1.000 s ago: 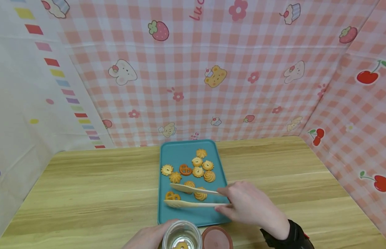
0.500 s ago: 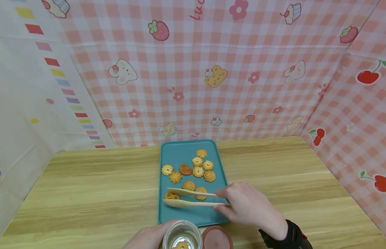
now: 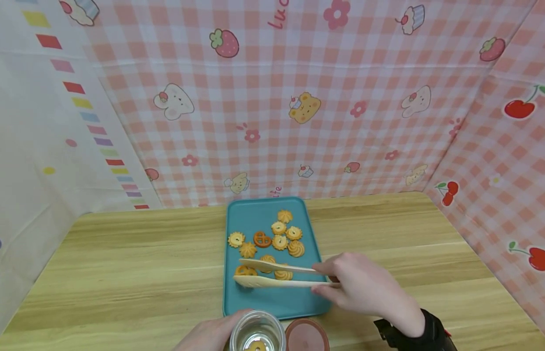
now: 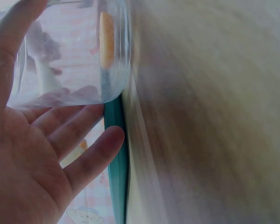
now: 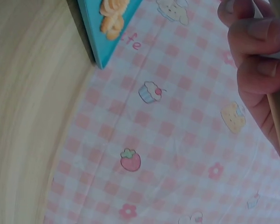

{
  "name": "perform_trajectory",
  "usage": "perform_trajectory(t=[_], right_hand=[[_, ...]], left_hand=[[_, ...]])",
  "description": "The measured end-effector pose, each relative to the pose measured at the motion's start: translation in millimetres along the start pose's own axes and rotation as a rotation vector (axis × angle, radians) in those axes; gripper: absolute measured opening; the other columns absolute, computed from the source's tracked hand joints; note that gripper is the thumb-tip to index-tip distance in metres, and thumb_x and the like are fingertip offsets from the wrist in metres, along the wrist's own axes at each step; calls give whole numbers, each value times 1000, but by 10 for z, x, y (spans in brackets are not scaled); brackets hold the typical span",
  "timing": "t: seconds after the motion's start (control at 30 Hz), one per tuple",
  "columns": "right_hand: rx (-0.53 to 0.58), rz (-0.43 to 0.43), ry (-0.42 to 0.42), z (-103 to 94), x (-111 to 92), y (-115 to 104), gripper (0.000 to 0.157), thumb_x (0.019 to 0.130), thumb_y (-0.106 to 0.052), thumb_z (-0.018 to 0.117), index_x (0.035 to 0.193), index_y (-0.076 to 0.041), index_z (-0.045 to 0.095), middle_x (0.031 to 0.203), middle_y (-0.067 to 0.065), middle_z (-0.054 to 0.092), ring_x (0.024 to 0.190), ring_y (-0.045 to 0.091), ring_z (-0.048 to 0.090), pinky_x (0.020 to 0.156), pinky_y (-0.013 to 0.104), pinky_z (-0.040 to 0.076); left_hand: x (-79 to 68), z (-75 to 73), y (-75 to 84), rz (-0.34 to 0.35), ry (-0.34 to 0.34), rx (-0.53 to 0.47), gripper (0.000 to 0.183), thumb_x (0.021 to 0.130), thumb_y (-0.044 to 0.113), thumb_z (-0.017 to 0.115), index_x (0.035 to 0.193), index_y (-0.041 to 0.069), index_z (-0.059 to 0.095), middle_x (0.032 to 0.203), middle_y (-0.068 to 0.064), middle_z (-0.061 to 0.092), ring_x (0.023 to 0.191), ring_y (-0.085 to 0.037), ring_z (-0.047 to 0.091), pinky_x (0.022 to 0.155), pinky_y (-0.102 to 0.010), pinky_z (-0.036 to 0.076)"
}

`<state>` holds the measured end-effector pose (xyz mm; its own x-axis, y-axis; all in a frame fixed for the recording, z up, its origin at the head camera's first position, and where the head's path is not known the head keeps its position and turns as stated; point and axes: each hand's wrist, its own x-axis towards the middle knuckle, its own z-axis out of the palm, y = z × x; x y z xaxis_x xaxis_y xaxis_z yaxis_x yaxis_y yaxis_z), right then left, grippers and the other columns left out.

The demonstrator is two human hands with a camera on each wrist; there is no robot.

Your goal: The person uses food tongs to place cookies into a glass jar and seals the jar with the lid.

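Observation:
My right hand (image 3: 360, 282) grips a pair of pale wooden tongs (image 3: 285, 283) by the arms over the tray. Between the tong tips sits a golden pretzel (image 3: 245, 270), partly hidden by the lower arm. In the right wrist view, the fingers (image 5: 259, 77) curl round the wood. At the near edge, my left hand (image 3: 211, 332) holds a clear jar (image 4: 60, 95) between thumb and fingers, its mouth facing up. A round biscuit (image 4: 107, 41) lies at the jar's bottom.
A teal tray (image 3: 250, 212) carries several fluted and swirled biscuits (image 3: 295, 248) and a darker pretzel (image 3: 262, 239). Beside the jar lies a round reddish-brown lid (image 3: 306, 335). Behind the wooden table (image 3: 145, 263) hangs a pink checked cloth (image 3: 272, 122).
The tongs first came down toward the near pretzel, then rose slightly and shifted right, the pretzel moving with their tips. My left hand and the jar stay put.

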<state>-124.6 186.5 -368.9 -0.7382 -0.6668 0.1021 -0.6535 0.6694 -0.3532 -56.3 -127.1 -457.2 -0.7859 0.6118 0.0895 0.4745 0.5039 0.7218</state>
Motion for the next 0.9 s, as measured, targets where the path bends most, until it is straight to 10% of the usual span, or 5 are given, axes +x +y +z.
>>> perform_trajectory(t=[0.33,0.6,0.9], right_hand=[[20,-104,82,-259,-195,55,28,88,-41,67,106,-21,73,60,-22,32,51,-8,27,44,11,24],[84,-251,114,-417,-349,53,22,87,-33,70,108,-26,68,69,-25,42,54,-11,35,48,4,29],[95,-262,36,-523,-445,-41,13,89,-33,68,100,-34,64,69,-25,38,57,-12,35,51,4,31]], left_hand=[[-7,5,0,13,10,25,63,81,57,67,137,38,46,114,19,62,98,-2,60,76,-31,51],[-11,-6,-24,32,6,72,62,82,58,66,135,30,50,113,15,63,97,-5,61,74,-32,51],[-1,-38,-37,-90,-73,104,59,81,57,66,127,20,56,111,7,66,95,-10,62,77,-35,51]])
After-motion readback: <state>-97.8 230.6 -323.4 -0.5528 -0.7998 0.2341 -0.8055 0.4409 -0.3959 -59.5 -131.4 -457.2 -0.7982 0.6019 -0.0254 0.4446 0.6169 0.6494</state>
